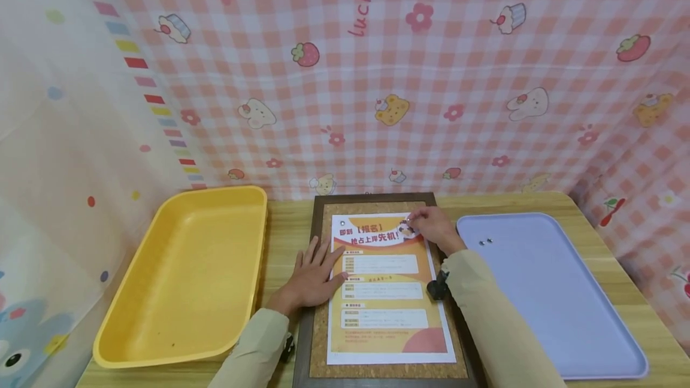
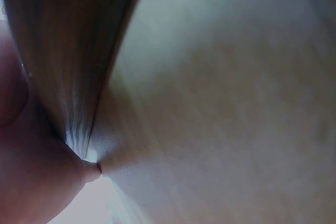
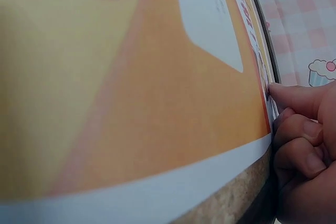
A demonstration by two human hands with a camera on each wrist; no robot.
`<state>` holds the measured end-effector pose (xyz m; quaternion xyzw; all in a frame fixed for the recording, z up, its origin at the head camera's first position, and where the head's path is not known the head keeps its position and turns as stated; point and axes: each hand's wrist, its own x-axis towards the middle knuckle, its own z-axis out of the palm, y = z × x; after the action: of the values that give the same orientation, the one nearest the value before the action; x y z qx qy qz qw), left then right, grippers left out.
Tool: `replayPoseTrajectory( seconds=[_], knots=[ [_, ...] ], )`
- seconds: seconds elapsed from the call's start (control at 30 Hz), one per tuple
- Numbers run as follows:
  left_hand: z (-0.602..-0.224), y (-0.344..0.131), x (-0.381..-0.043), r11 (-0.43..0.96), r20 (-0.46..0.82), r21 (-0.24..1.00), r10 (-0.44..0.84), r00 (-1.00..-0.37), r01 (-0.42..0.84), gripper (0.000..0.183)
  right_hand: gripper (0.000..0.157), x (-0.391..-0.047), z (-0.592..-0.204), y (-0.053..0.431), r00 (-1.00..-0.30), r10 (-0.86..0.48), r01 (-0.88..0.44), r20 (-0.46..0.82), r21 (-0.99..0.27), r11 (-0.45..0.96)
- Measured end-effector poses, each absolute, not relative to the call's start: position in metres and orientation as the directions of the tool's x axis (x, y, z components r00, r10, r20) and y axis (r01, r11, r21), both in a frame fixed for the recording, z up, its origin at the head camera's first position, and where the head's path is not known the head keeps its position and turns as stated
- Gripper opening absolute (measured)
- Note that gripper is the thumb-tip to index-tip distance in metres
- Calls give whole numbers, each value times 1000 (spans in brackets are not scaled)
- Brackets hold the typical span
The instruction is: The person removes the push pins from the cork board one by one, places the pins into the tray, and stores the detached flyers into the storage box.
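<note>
A printed orange and white poster (image 1: 384, 322) lies on a cork board (image 1: 396, 371) with a dark wooden frame. In its upper left corner sits a small silver pushpin (image 1: 342, 223). My right hand (image 1: 435, 227) is at the upper right corner, thumb and index finger pinching a small pushpin against the paper; the fingertips mostly hide it. The right wrist view shows the other fingers of this hand (image 3: 304, 145) curled under. Spread fingers of my left hand (image 1: 312, 277) rest on the poster's left edge, its palm over the frame.
A yellow tray (image 1: 263, 220) stands at the left on the wooden table (image 1: 286, 226). At the right is a lilac tray (image 1: 560, 310) with two small silver pins (image 1: 486, 241) near its far left corner. A checked cloth (image 1: 356, 88) hangs behind the table.
</note>
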<state>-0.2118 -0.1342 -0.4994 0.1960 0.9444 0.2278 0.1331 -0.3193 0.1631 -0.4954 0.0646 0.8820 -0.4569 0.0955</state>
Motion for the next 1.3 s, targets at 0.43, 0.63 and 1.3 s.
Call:
replayPoseTrajectory(
  seconds=[0.43,0.63,1.3],
  knots=[
    [-499,-133,-212,828,-163,472,419,-893,303,61,17,-320,-496,164,-970,21,211,-243,-794,571],
    [-497,-133,-212,827,-159,474,417,-895,301,61,17,-319,-496,164,-972,17,203,-236,-795,572],
    [-498,-133,-212,823,-159,479,423,-892,305,61,14,-316,-497,167,-982,-20,142,-185,-815,562]
  ],
)
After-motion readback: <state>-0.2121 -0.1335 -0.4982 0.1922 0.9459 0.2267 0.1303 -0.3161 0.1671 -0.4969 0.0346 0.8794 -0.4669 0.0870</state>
